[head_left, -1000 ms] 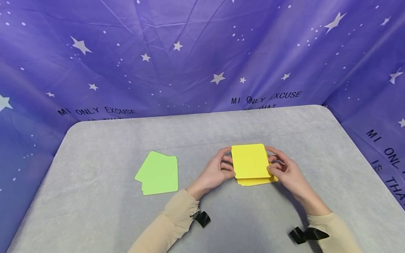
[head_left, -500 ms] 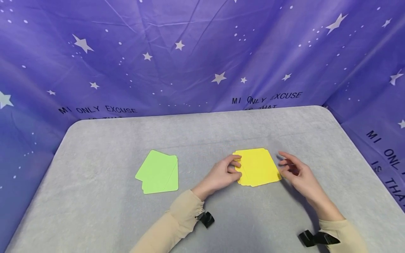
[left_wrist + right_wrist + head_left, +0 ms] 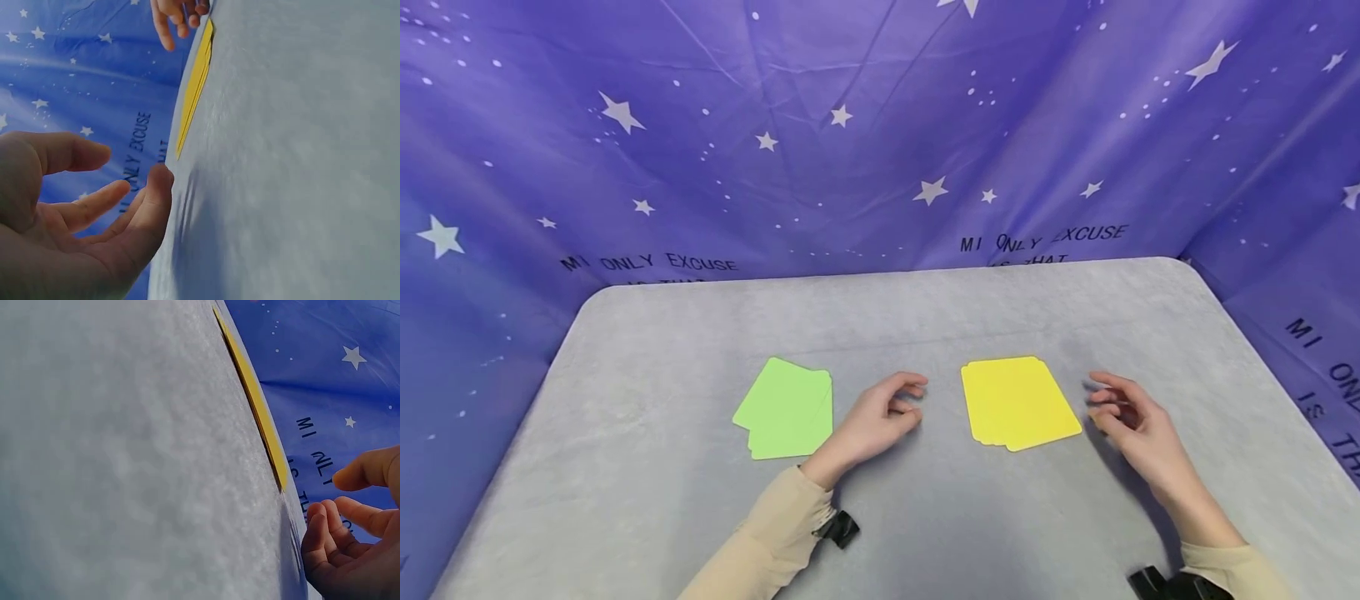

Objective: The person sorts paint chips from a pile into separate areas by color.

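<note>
On the right half of the table lies a stack of yellow square cards (image 3: 1018, 402), its cards slightly fanned at the lower left. My left hand (image 3: 876, 421) hovers between the two stacks with fingers loosely bent and holds nothing. To the right of the yellow cards, my right hand (image 3: 1138, 429) is raised off the table, fingers relaxed and apart from the stack. Green square cards (image 3: 786, 410) rest in a fanned pile just left of my left hand. In both wrist views the yellow stack (image 3: 197, 87) appears edge-on, flat on the tabletop.
The grey table (image 3: 910, 533) has rounded corners at its far side. A purple curtain (image 3: 880, 150) printed with white stars and black lettering hangs behind and around it. Each wrist carries a black strapped device (image 3: 838, 529).
Both hands have let go of the yellow cards, which now lie lower on the table. The left hand has drawn away leftward, the right hand to the right. The green pile stays put.
</note>
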A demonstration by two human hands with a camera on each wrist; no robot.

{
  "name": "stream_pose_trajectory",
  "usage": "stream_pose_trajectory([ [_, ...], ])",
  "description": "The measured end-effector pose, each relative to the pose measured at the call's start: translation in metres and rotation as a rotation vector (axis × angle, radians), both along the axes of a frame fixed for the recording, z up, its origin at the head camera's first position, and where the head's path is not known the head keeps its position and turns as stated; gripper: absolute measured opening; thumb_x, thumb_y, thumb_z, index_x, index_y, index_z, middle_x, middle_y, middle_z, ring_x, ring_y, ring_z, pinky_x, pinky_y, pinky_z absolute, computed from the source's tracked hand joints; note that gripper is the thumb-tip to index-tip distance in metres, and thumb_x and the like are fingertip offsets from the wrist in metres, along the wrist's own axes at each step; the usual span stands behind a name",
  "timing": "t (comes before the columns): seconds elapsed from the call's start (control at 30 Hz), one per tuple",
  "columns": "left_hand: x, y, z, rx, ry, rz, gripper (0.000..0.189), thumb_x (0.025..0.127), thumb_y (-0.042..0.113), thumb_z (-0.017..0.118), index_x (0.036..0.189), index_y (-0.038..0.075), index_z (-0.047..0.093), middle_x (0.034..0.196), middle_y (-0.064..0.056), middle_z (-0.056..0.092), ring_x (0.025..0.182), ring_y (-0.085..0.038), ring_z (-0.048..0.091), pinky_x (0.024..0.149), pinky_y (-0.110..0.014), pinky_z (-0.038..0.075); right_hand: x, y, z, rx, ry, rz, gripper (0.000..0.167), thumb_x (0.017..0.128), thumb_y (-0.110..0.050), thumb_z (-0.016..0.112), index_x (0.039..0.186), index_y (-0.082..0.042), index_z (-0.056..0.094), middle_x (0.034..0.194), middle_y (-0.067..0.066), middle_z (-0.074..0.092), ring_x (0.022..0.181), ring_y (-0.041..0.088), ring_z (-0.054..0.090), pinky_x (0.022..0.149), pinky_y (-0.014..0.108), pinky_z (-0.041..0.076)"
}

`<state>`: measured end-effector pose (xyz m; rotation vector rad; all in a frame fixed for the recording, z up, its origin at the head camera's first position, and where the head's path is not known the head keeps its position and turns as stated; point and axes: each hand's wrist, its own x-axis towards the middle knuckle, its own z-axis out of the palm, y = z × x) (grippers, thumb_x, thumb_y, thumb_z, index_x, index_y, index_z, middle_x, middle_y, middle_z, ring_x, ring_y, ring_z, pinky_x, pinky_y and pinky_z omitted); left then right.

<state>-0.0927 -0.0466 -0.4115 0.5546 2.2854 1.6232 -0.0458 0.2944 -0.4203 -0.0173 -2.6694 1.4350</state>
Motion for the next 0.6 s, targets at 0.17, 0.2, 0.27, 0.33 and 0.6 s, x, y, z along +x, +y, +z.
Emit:
stream_pose_trajectory([
  [0.17,0.01,-0.02,0.0,-0.023,0.105,0.015,0.038,0.086,-0.003,0.055,0.124,-0.003,0.057,0.116,-0.017,0.06,0.092,-0.021,0.062,0.077,-0.028,0.052,0.001,0.01,0.001,0.032,0.029,0.005,0.043,0.092,0.0,0.058,0.134,0.003,0.047,0.102,-0.002,0.058,0.081,0.003,0.056,0.059,0.018,0.046],
  [0.2,0.011,-0.025,0.0,-0.04,0.131,0.025,0.038,0.086,-0.003,0.055,0.124,-0.003,0.057,0.116,-0.016,0.06,0.092,-0.021,0.062,0.077,-0.028,0.053,0.001,0.012,0.001,0.041,0.038,0.005,0.043,0.092,0.001,0.059,0.133,0.004,0.048,0.101,-0.002,0.059,0.08,0.003,0.056,0.059,0.017,0.046],
  [0.27,0.013,-0.035,-0.001,-0.081,0.191,0.051,0.038,0.084,-0.004,0.057,0.122,-0.002,0.059,0.116,-0.015,0.06,0.092,-0.02,0.062,0.076,-0.028,0.053,0.001,0.016,0.002,0.057,0.053,0.006,0.042,0.091,0.002,0.059,0.132,0.004,0.048,0.1,-0.004,0.059,0.08,0.001,0.056,0.06,0.015,0.045],
  [0.33,0.016,-0.046,-0.004,-0.11,0.237,0.083,0.038,0.082,-0.006,0.058,0.12,-0.002,0.06,0.114,-0.015,0.061,0.092,-0.02,0.062,0.074,-0.028,0.054,0.001,0.021,0.003,0.071,0.071,0.012,0.042,0.09,0.004,0.059,0.131,0.004,0.048,0.099,-0.006,0.059,0.081,-0.001,0.056,0.062,0.013,0.045],
  [0.6,0.03,-0.09,-0.011,-0.148,0.317,0.175,0.038,0.079,-0.01,0.063,0.116,-0.001,0.063,0.106,-0.012,0.061,0.093,-0.026,0.061,0.072,-0.027,0.055,0.001,0.047,0.006,0.092,0.193,0.074,0.048,0.083,0.016,0.059,0.127,-0.002,0.055,0.094,-0.012,0.059,0.079,-0.006,0.057,0.069,0.006,0.043],
])
